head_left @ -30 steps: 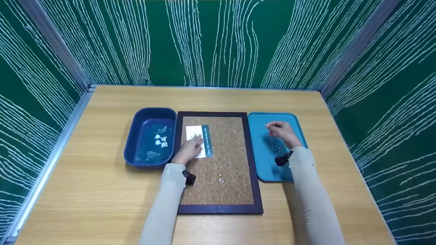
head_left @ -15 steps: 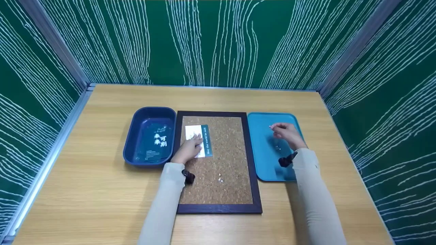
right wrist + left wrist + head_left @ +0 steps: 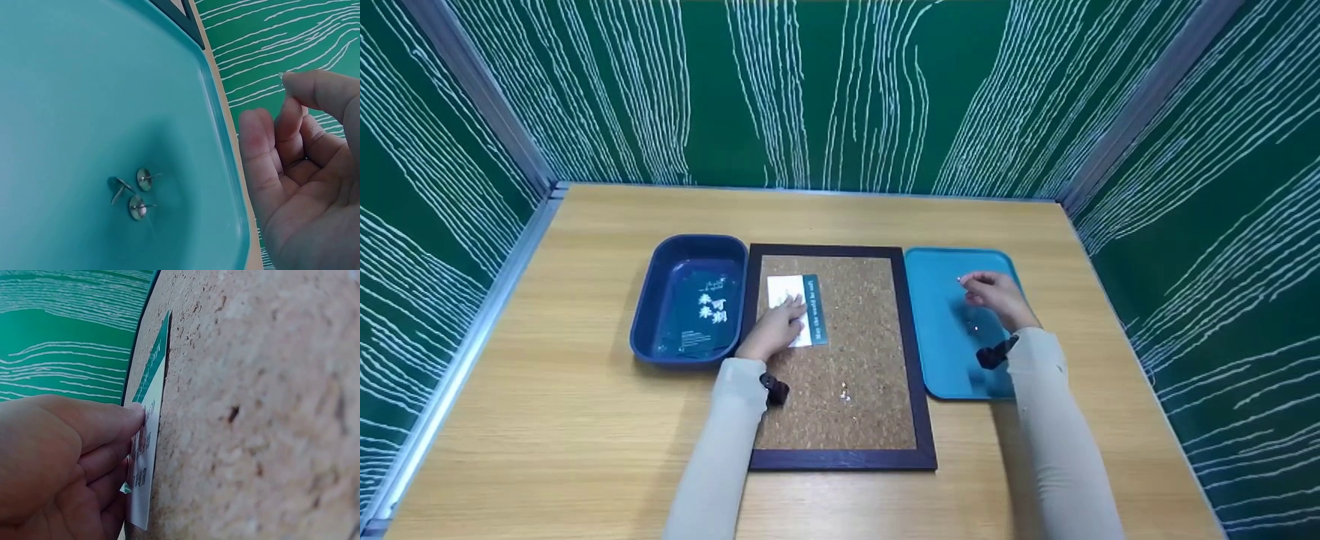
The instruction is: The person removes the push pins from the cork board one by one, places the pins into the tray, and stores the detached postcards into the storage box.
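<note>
A white and green card (image 3: 815,319) lies on the dark-framed corkboard (image 3: 870,315). On the card rest the fingers of my left hand (image 3: 775,328); in the left wrist view the thumb (image 3: 121,421) touches its face. Above the turquoise tray (image 3: 941,367), my right hand (image 3: 996,298) pinches a thumbtack (image 3: 282,75) between thumb and forefinger, and only a bit of the tack shows. Three more metal thumbtacks (image 3: 138,208) lie on the tray below, in the right wrist view.
To the left of the corkboard stands a deep blue bin (image 3: 639,322) with dark green printed cards (image 3: 694,322) in it. Small shiny bits (image 3: 845,393), too small to make out, lie on the lower cork. Green patterned walls (image 3: 840,97) enclose the wooden table (image 3: 547,420).
My right hand, with the thumbtack pinched in it, has shifted slightly to the right over the tray. The left hand has stayed on the card.
</note>
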`<action>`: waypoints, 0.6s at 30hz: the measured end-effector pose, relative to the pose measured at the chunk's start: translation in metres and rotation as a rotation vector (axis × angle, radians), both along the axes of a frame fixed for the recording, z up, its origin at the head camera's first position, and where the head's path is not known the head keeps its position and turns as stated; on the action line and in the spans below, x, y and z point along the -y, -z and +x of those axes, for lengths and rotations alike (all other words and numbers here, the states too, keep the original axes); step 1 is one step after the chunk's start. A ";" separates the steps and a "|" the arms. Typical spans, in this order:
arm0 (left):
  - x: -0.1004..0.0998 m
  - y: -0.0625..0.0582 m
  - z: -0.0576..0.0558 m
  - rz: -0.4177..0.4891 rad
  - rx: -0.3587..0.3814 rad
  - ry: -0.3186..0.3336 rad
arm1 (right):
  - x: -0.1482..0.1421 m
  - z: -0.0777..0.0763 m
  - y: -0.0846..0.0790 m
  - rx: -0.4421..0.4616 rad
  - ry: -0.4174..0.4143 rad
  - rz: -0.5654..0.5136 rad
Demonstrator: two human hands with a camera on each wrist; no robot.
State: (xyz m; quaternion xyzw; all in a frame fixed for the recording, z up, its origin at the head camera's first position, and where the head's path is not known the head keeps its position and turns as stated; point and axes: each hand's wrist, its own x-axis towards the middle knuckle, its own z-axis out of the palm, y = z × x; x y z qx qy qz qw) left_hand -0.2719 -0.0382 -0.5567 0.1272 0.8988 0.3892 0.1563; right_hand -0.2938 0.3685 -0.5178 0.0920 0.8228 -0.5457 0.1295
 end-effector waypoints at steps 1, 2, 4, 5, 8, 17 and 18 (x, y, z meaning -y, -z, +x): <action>0.000 0.000 0.000 0.001 -0.001 0.000 | 0.000 0.000 0.000 -0.002 0.002 -0.003; 0.000 0.000 0.000 0.005 -0.003 0.000 | -0.001 0.001 0.000 -0.004 0.005 -0.005; 0.000 0.000 0.001 0.009 -0.016 0.005 | -0.002 0.001 0.000 -0.007 0.009 -0.001; 0.000 0.000 0.001 0.008 -0.024 0.009 | -0.003 0.001 0.000 -0.011 0.008 0.002; 0.000 0.001 0.001 0.004 -0.041 0.021 | -0.004 0.002 0.000 -0.018 0.007 0.004; 0.001 0.003 -0.001 0.001 -0.014 0.017 | 0.004 0.014 -0.018 -0.029 -0.014 -0.033; 0.001 0.003 -0.001 0.000 -0.017 0.019 | 0.006 0.015 -0.021 -0.025 -0.017 -0.030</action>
